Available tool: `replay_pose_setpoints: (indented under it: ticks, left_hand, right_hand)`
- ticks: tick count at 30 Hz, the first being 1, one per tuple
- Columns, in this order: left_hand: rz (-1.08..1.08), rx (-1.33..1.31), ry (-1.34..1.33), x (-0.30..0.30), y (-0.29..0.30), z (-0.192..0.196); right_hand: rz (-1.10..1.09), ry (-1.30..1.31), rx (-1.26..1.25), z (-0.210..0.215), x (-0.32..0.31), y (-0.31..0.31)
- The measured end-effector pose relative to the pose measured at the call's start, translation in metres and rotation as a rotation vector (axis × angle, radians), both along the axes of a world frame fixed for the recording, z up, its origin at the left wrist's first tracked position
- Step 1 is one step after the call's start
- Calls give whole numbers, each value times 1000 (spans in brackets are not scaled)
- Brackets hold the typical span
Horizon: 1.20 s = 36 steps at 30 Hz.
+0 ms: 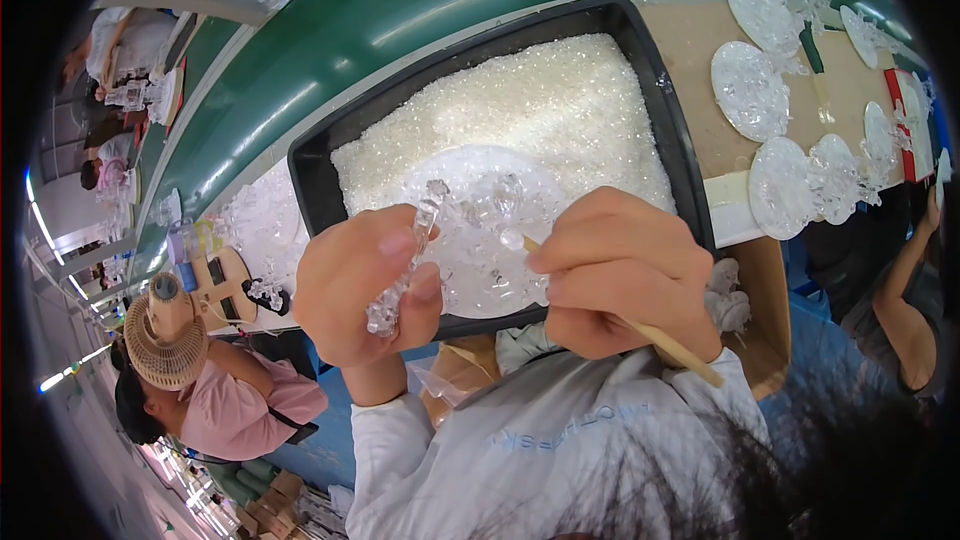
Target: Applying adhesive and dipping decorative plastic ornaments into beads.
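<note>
My left hand point(365, 285) is closed round a clear, knobbly stem point(426, 230), its thumb and fingers pinching it from both sides. Just beyond lies a round clear disc point(485, 285) with raised ornaments on it; whether the stem is joined to it I cannot tell. Between thumb and fingers, my right hand point(625, 275) grips a thin wooden stick point(680, 352), slanting down to the right. The stick's front end points at the ornaments on the disc, near a small clear bead-like part point(511, 239). The palm hides the stick's middle.
A black tray point(670, 90) filled with white sparkling granules point(520, 90) stands before me. Several clear ornamented discs point(750, 90) rest on cardboard at the right. A green conveyor belt point(450, 0) runs behind. At left are a beige fan point(165, 340) and a person in pink point(250, 400).
</note>
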<state>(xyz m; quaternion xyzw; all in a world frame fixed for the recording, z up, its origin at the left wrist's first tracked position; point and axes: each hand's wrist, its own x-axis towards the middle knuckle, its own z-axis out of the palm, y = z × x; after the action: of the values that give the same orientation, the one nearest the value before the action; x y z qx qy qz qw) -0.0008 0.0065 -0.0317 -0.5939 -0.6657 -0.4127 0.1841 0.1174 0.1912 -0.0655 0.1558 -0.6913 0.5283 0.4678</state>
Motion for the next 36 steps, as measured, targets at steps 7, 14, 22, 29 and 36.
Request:
replay_pose_setpoints:
  ticks: [7,14,22,29,36]
  left_hand:
    - [77,-13,-102,5,-2,-1]
    - [126,119,-131,6,7,-5]
    - [92,143,-141,4,5,-5]
    - [96,124,-194,4,5,-6]
    - [86,134,-246,5,6,-2]
  right_hand:
    - [-27,17,102,-2,-5,-3]
    - [-50,0,100,-1,-3,-1]
    - [-70,35,81,-4,-7,-3]
    - [-94,17,85,-2,-8,-2]
    - [-80,14,92,-1,-7,-2]
